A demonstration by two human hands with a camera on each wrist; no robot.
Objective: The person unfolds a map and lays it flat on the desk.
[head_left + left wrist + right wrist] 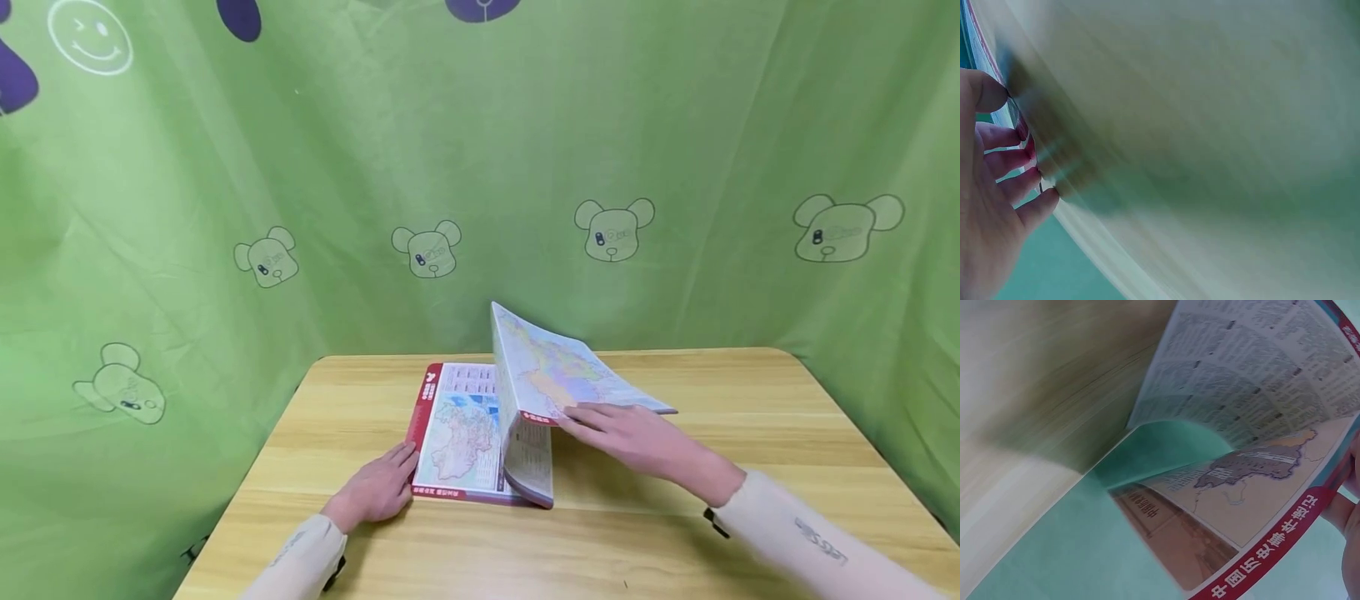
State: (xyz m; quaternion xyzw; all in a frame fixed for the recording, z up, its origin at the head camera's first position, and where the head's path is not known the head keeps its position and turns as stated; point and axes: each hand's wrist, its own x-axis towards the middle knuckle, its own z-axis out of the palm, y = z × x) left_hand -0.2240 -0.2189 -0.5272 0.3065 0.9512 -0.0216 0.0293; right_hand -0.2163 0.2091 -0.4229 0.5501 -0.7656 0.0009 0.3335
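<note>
A printed map (461,446) with a red border lies on the wooden table, its right part folded up and over. That raised flap (555,367) shows a coloured map and stands tilted above the table. My right hand (637,433) grips the flap by its red near edge, fingers on top. In the right wrist view the flap's underside (1260,481) carries text, a map picture and a red strip, with the thumb at its edge. My left hand (378,483) rests at the map's lower left edge, fingers extended; in the left wrist view its fingertips (1047,197) touch the tabletop.
The light wooden table (315,425) has rounded far corners. A green curtain (510,167) printed with bear heads hangs behind and at both sides, close to the table's far edge.
</note>
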